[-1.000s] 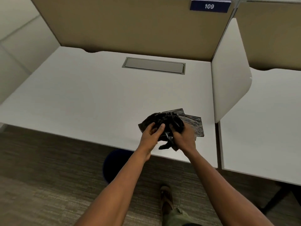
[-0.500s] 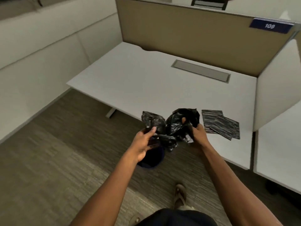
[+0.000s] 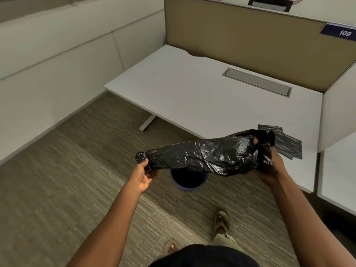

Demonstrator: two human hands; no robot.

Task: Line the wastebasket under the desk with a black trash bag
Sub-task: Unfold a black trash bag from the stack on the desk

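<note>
Desk (image 3: 192, 97); trash bag (image 3: 208, 155) between hands.

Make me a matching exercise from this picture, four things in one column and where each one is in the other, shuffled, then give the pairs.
Things:
1. trash bag
2. wastebasket
3. folded bags
4. number sign

Places:
A. lying on the desk near its front edge
B. fixed at the top of the tan partition
C. stretched between the left hand and right hand
D. standing on the carpet under the desk edge

Pairs: 1-C, 2-D, 3-A, 4-B
</note>
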